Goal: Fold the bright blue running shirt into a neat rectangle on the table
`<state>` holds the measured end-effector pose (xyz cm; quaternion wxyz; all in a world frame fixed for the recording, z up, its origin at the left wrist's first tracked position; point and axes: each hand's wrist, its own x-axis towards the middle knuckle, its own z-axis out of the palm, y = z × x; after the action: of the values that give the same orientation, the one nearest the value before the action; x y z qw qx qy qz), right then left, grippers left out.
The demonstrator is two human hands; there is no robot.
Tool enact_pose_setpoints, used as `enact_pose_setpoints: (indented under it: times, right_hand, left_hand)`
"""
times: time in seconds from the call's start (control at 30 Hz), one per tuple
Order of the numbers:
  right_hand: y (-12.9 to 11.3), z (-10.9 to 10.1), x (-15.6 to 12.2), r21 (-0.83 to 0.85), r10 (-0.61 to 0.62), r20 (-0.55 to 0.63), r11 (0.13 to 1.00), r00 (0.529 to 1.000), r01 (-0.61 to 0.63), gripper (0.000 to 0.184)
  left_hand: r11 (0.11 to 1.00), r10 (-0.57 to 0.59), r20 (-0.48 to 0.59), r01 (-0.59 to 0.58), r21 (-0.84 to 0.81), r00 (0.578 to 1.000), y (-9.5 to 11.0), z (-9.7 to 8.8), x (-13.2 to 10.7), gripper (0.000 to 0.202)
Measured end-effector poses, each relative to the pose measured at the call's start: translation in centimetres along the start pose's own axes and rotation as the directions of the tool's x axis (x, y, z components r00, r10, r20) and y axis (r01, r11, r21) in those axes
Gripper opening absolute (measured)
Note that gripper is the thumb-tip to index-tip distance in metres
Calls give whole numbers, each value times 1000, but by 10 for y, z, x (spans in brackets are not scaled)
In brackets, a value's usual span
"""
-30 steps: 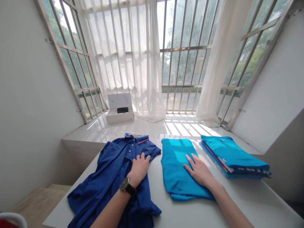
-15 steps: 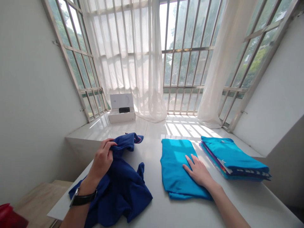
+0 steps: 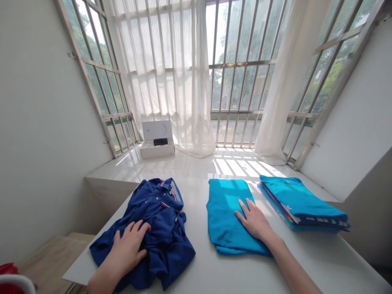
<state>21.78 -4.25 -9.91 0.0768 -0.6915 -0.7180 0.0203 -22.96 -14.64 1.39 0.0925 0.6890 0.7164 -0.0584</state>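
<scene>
The left hand (image 3: 128, 247) is lying open on a navy polo shirt (image 3: 162, 208), the right hand (image 3: 255, 222) on a turquoise shirt (image 3: 228, 216), fingers (image 3: 137, 227) gripping nothing (white worktop (image 3: 202, 273), sheer curtains (image 3: 162, 73) upper frame).

no readable text; small mark (image 3: 148, 132) on box lid (image 3: 159, 130) illegible

A sunlit home room (image 3: 39, 122), going by its tall barred windows (image 3: 235, 63), sheer white curtains (image 3: 286, 94) and glossy tiled ledge (image 3: 202, 165).
</scene>
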Motion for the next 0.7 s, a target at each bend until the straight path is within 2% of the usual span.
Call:
enact_pose_setpoints:
  times: [0.03, 0.07, 0.1, 0.13, 0.17, 0.23, 0.27, 0.3, 0.33, 0.37, 0.4, 0.5, 0.57, 0.7]
  right_hand:
    - [-2, 0, 0, 0, 3, 4, 1000, 1000, -3, 71]
    - [-4, -1, 0, -1, 5, 10, 1000, 1000, -5, 71]
    - [-5, -1, 0, -2, 6, 15, 1000, 1000, -6, 71]
    - [-7, -2, -1, -4, 6, 21, 1000, 1000, -6, 72]
    - [-9, -4, -1, -7, 7, 28, 1000, 1000, -7, 72]
    - [-12, -6, -2, -14, 19, 42, 1000, 999, -18, 72]
    - [-14, -6, -3, -20, 30, 48, 999, 998, -29, 72]
    - [-15, -7, -3, -31, 41, 50, 999, 998, -39, 71]
    - [-15, -7, -4, -43, 49, 48, 998, 998, -47, 71]
    - [-15, -6, -4, -55, 55, 42, 997, 998, -52, 70]
    - [-15, -5, -4, -64, 57, 33, 996, 998, -54, 70]
    - [-14, -3, -4, -66, 52, 5, 996, 999, -52, 70]
    - [-16, -2, -4, -59, 39, -1, 998, 999, -39, 72]
    - [-29, -2, -5, -59, 1, 11, 998, 1000, 0, 73]
  left_hand:
    - [1000, 10, 0, -10, 21, 1000, 8, -10, -1, 56]
    - [997, 70, -14, -70, 13, 997, 20, -21, -2, 62]
    - [986, 165, -57, -167, -23, 985, 35, -31, -2, 68]
    - [953, 289, -124, -298, -53, 949, 53, -39, 1, 73]
    - [892, 431, -178, -448, -67, 885, 74, -44, 6, 74]
    - [696, 686, -238, -715, -61, 688, 119, -43, 27, 64]
    - [588, 781, -220, -807, -57, 584, 142, -36, 42, 58]
    - [502, 841, -203, -863, -57, 502, 163, -26, 58, 57]
    - [452, 871, -188, -890, -56, 454, 181, -13, 74, 59]
    - [445, 875, -188, -894, -47, 446, 195, 1, 89, 61]
    - [458, 871, -182, -888, -41, 457, 206, 16, 101, 65]
    - [480, 863, -148, -875, -56, 483, 216, 47, 120, 79]
    - [485, 859, -147, -872, -71, 490, 210, 55, 119, 81]
    - [502, 851, -114, -858, -106, 512, 192, 49, 109, 86]
